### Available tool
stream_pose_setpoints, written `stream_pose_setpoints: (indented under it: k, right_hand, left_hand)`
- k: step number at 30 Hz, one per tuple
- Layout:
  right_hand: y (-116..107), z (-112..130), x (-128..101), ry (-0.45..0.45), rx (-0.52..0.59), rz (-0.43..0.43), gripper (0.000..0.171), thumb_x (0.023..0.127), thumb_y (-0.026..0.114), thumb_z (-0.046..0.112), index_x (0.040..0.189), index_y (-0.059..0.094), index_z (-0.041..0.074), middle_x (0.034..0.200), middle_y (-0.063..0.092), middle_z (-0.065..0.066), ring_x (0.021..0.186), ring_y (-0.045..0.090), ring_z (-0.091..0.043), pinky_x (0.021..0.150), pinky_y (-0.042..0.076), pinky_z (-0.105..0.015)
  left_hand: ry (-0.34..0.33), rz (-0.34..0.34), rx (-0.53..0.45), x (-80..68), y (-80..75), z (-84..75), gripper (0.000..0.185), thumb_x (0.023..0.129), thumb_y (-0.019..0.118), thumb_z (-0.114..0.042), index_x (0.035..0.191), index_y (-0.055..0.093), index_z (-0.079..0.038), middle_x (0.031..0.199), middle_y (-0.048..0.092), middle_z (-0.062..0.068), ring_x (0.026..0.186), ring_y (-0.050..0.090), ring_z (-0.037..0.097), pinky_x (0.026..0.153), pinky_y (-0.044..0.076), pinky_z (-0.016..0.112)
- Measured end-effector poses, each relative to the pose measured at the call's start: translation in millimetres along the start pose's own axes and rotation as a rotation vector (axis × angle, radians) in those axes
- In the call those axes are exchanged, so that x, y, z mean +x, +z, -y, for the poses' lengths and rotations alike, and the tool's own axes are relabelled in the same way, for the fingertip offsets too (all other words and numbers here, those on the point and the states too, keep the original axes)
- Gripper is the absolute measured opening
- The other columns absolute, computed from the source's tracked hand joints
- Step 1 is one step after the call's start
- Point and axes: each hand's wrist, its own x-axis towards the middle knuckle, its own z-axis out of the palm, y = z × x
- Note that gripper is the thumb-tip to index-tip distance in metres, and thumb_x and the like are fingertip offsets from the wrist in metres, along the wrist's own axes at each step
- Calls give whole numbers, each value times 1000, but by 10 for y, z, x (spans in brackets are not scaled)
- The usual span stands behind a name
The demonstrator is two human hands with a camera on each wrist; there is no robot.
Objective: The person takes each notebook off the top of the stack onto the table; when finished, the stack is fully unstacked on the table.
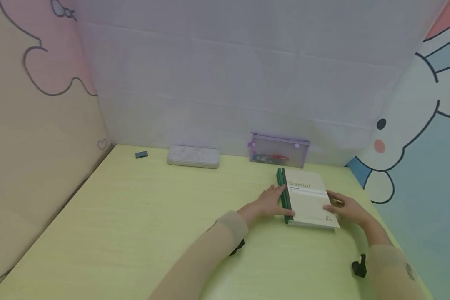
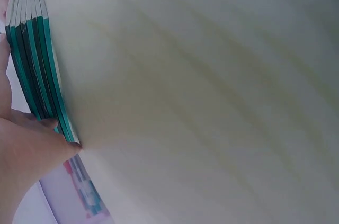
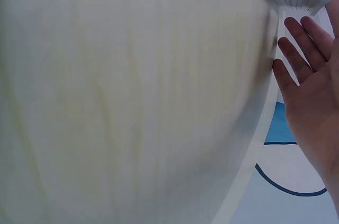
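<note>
1. From the head view, we see a stack of notebooks (image 1: 306, 199) lying flat on the pale yellow-green table (image 1: 135, 233), at its right side, long axis running away from us toward the back wall. Our left hand (image 1: 271, 201) presses straight fingers against the green spine side; our right hand (image 1: 345, 206) rests flat-fingered against the opposite long edge. Both hands are equally near and neither is curled round the stack. The top cover is matte cream card. Behind stand a translucent purple pencil pouch (image 1: 279, 149), a grey tin case (image 1: 193, 156) and a small dark eraser (image 1: 141, 154).

2. From the left wrist, we see several thin teal spines, edges aligned, our fingertips (image 2: 50, 124) touching them.

3. From the right wrist, we see our fingers (image 3: 296, 57) spread straight beside the stack's white page edges.
</note>
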Motion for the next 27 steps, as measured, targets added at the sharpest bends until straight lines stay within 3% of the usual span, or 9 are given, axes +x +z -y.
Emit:
stream_pose_setpoints:
  k: [6, 12, 17, 19, 22, 27]
  right_hand:
    - [9, 11, -1, 1, 2, -2, 78, 89, 63, 43, 145, 31, -2, 142, 33, -34, 119, 44, -55, 95, 40, -61]
    - [-19, 58, -41, -68, 24, -42, 80, 87, 67, 36, 145, 29, -4, 139, 39, -30, 120, 43, -47, 95, 42, -58]
    - [-57, 90, -82, -106, -7, -99, 74, 87, 68, 32, 143, 34, -2, 129, 50, -23, 107, 52, -27, 85, 50, -38]
    - [-78, 97, -99, -95, 32, -92, 73, 88, 67, 32, 145, 34, 0, 129, 51, -23, 100, 55, -12, 80, 51, -28]
    - [-110, 110, -124, -78, 149, -50, 74, 91, 64, 31, 147, 28, 0, 132, 47, -29, 92, 55, 6, 73, 53, -23]
    - [-152, 124, -123, -83, 283, -49, 74, 93, 60, 28, 149, 20, 0, 134, 43, -34, 90, 58, 8, 72, 55, -24]
  left_hand:
    - [-17, -1, -10, 7, 10, -7, 101, 78, 65, -61, 153, 14, -16, 156, 21, 1, 145, 11, 24, 117, 16, 41]
    - [-31, 0, 3, -14, 6, -18, 101, 77, 66, -62, 153, 13, -18, 157, 20, 1, 145, 12, 27, 117, 17, 41]
    - [-32, -2, 19, -36, 16, -25, 101, 77, 66, -62, 153, 14, -18, 157, 21, 2, 144, 14, 28, 117, 18, 41]
    - [-34, -3, 17, -40, 16, -31, 101, 77, 66, -61, 153, 15, -18, 156, 21, 3, 144, 15, 28, 116, 19, 41]
    - [-36, -4, -8, -44, 19, -44, 102, 77, 68, -60, 153, 15, -17, 156, 22, 2, 144, 15, 27, 116, 19, 41]
    - [-18, -26, -116, -46, 9, -61, 104, 76, 73, -52, 153, 14, -16, 156, 21, 1, 144, 14, 28, 116, 19, 40]
